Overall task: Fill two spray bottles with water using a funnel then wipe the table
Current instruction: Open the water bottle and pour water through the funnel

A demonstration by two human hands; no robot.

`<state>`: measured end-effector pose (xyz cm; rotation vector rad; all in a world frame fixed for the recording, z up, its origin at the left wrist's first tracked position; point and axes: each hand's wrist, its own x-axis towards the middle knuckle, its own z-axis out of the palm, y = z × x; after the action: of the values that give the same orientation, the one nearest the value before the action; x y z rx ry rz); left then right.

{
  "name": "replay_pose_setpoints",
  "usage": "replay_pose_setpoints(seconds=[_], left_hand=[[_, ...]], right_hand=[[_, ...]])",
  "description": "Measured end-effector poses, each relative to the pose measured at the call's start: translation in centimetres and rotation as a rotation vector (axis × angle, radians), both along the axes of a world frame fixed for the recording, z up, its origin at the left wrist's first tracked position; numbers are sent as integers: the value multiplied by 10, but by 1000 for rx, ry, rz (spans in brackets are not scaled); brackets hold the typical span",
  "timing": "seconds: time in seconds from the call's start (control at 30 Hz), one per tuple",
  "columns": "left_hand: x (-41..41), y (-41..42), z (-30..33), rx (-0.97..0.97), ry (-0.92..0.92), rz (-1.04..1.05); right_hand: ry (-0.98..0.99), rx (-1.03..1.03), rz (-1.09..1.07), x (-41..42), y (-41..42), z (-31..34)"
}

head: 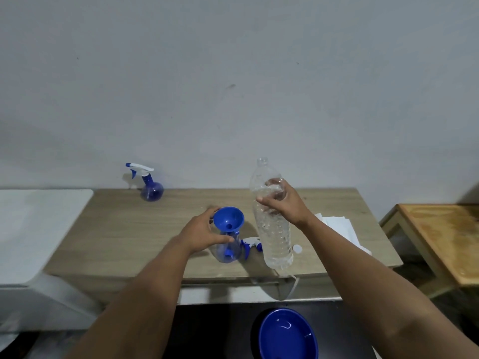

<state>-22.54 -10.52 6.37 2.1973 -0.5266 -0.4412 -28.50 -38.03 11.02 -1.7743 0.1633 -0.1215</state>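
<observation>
A blue funnel (228, 220) sits in the neck of a clear spray bottle (229, 251) near the wooden table's (124, 229) front edge. My left hand (204, 231) grips that bottle at its neck. My right hand (283, 200) holds a large clear water bottle (273, 234) upright, uncapped, just right of the funnel. The bottle's sprayer head (250, 244) lies on the table between the two bottles. A white cap (297, 249) lies beside the water bottle. A second spray bottle (150, 186), blue with its sprayer on, stands at the back left.
White folded cloth (342, 226) lies on the table's right side. A blue basin (287, 335) sits on the floor below the front edge. A white surface (39, 229) adjoins on the left, a wooden side table (445, 237) on the right. The wall is close behind.
</observation>
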Motion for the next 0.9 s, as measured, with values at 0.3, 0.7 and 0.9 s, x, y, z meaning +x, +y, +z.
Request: replay_pose_setpoints(seconds=[0.3, 0.7, 0.9], left_hand=[[-5, -3, 0, -21, -10, 31], [-3, -2, 1, -64, -6, 70], [-2, -5, 0, -75, 12, 70]], right_hand=[[107, -68, 55, -19, 1, 11], [266, -272, 179, -34, 5, 19], [311, -332, 211, -34, 15, 27]])
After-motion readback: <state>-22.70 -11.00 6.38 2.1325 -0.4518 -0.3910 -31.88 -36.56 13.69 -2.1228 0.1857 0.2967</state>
